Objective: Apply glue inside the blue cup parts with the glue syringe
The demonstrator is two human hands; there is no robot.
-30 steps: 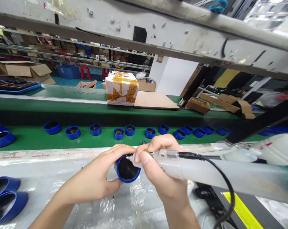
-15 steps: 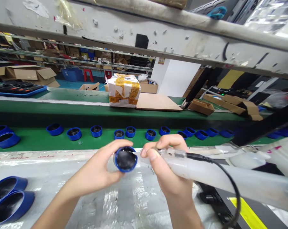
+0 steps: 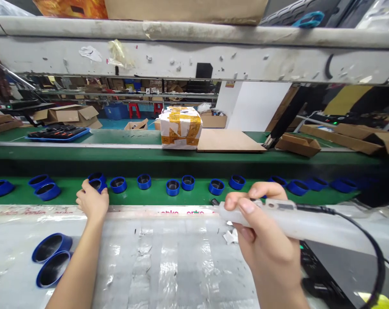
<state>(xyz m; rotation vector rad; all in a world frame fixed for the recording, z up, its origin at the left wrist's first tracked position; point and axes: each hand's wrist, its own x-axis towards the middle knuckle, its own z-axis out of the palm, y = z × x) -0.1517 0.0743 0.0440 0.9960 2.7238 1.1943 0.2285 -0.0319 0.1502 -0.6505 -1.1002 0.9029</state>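
A blue cup (image 3: pixel 98 185) is sitting at the near edge of the green belt (image 3: pixel 157 199), its dark inside showing. The left hand (image 3: pixel 93 201) is clasping it, fingers wrapping its left side and thumb pressing near its right. Another blue cup (image 3: pixel 96 175) is standing just behind it, partly hidden. Over to the right, well apart from the left hand, the right hand (image 3: pixel 268 234) is clamping a translucent tube (image 3: pixel 297 221) between thumb and fingers, and a black cable (image 3: pixel 345 213) is trailing from the tube toward the right. The tube is pointing left, above the tabletop (image 3: pixel 168 266).

More blue cups (image 3: pixel 173 187) are standing along the belt on both sides of the left hand. Nearer, two blue cups (image 3: pixel 49 249) are resting close together on the tabletop, left of the left forearm. White scraps (image 3: pixel 230 236) are lying beside the right hand. Beyond the belt, a taped box (image 3: pixel 181 128) is standing next to a flat board (image 3: pixel 229 140), while a blue tray (image 3: pixel 81 134) is holding dark items farther left. A scuffed white beam (image 3: pixel 168 56) is running across above everything.
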